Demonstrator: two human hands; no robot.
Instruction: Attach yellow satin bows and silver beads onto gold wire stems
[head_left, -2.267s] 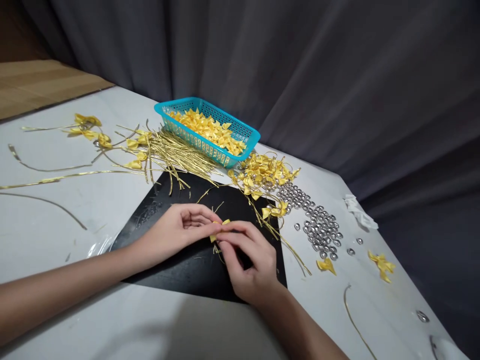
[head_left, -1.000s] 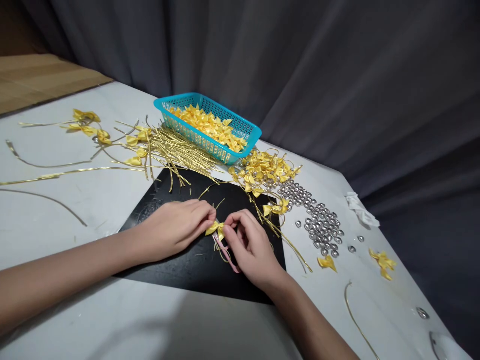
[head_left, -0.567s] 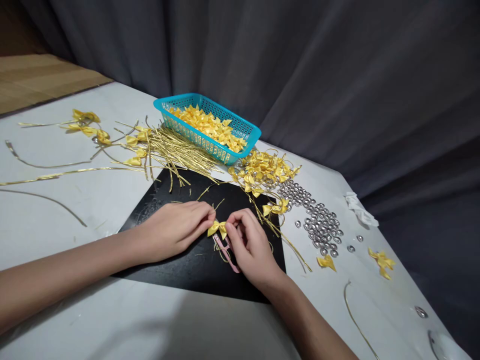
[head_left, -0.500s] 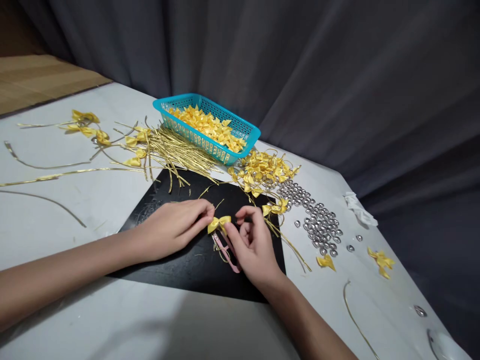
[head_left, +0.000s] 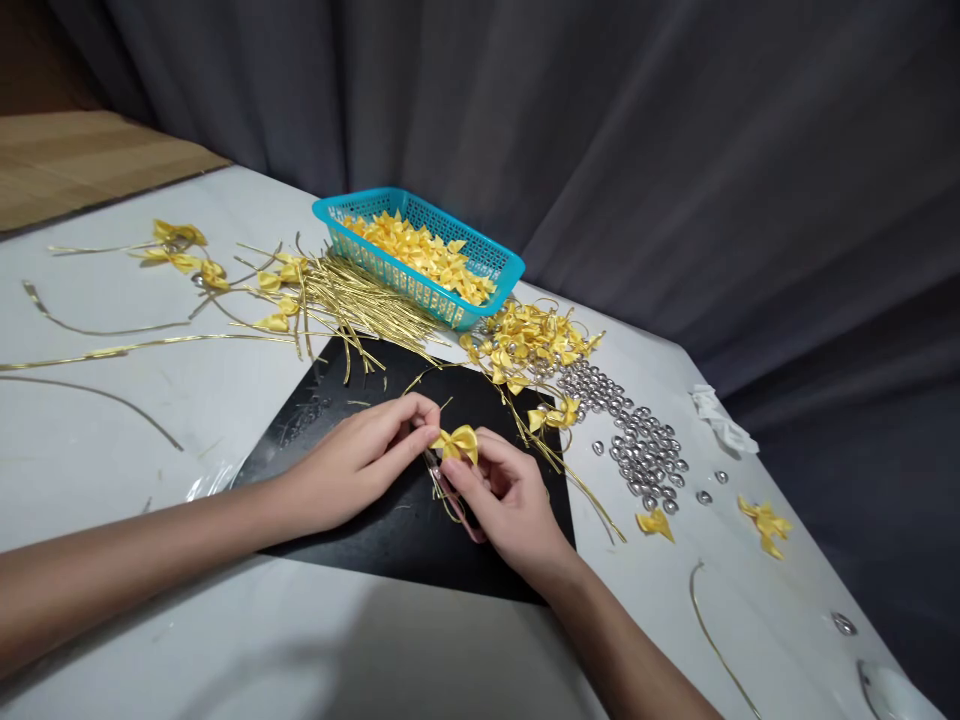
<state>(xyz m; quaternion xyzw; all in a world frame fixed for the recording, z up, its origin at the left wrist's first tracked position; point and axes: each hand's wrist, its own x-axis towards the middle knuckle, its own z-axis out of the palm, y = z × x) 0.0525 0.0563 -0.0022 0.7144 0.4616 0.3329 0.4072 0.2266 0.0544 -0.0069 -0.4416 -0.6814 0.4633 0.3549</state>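
Note:
A yellow ribbon bow (head_left: 459, 443) is held between my two hands above a black mat (head_left: 337, 540). My left hand (head_left: 367, 455) pinches the bow's left end between thumb and forefinger. From the right, my right hand (head_left: 510, 495) grips the bow's lower right side, its thumb in front and fingers curled behind. Pink-handled snips (head_left: 471, 525) lie on the mat below the bow, partly covered by my right hand. A thin gold strand lies beside the snips.
Behind the mat stands a blue basket (head_left: 510, 272) of yellow bows, with a heap of gold ties (head_left: 367, 300) at its left. Silver heart-shaped pieces (head_left: 645, 455) and more bows (head_left: 540, 335) spread to the right. A crumpled white tissue (head_left: 724, 420) lies near the right edge.
My right hand has closed in on the bow, its fingers now behind it. The bow has shifted slightly right and up and turned, and the snips are more covered.

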